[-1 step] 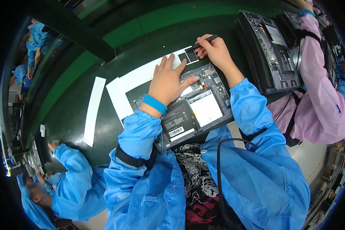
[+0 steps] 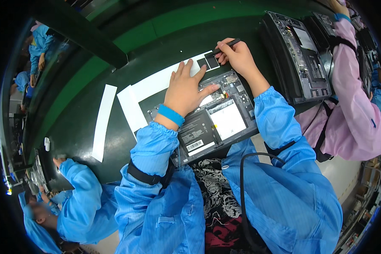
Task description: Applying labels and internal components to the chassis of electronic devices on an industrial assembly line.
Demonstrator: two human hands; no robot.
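My left hand (image 2: 185, 86) lies with fingers spread, its fingertips on a long white backing strip (image 2: 156, 79) and its thumb over an opened laptop base (image 2: 249, 111). At the strip's right end are dark rectangular pads (image 2: 213, 62) edged in white. Beside them, my right hand (image 2: 236, 54) pinches black tweezers (image 2: 233, 42), whose tip reaches the pads. The laptop base sits tilted in front of me, showing a black battery (image 2: 194, 132), a white panel (image 2: 227, 120) and circuit boards. My left hand and wrist cover part of it.
Another white strip (image 2: 103, 122) lies to the left, apart from the joined strips. Stacked open laptop bases (image 2: 302, 57) stand at the right, near a person in a pink sleeve (image 2: 347, 76). A blue-sleeved co-worker (image 2: 82, 182) is at the lower left. A dark post (image 2: 84, 34) rises beyond the strips.
My hands and the tweezers hold the same position. At the right, the pink-sleeved arm has shifted slightly.
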